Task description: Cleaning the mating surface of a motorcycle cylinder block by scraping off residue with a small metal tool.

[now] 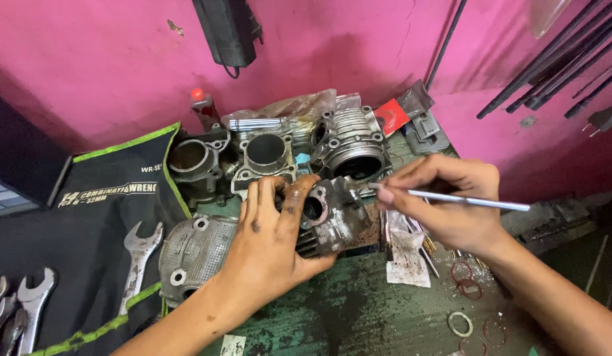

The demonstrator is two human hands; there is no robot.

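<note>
My left hand (273, 237) grips a grimy metal engine part (336, 214) with a round port, holding it on the bench. My right hand (451, 198) holds a thin silver rod-like tool (471, 200), its tip touching the part's right upper edge. Behind them stand three engine cylinder blocks: a dark one (190, 161), a grey one (266, 155) and a finned one (352, 142). A grey engine cover (194, 247) lies left of my left wrist.
A black tool roll (88, 217) with several wrenches (140, 257) covers the left of the green bench (359, 310). Rings and gaskets (461, 323) lie at the right front. A red-capped bottle (202, 105) stands by the pink wall. Dark rods (550, 59) lean at upper right.
</note>
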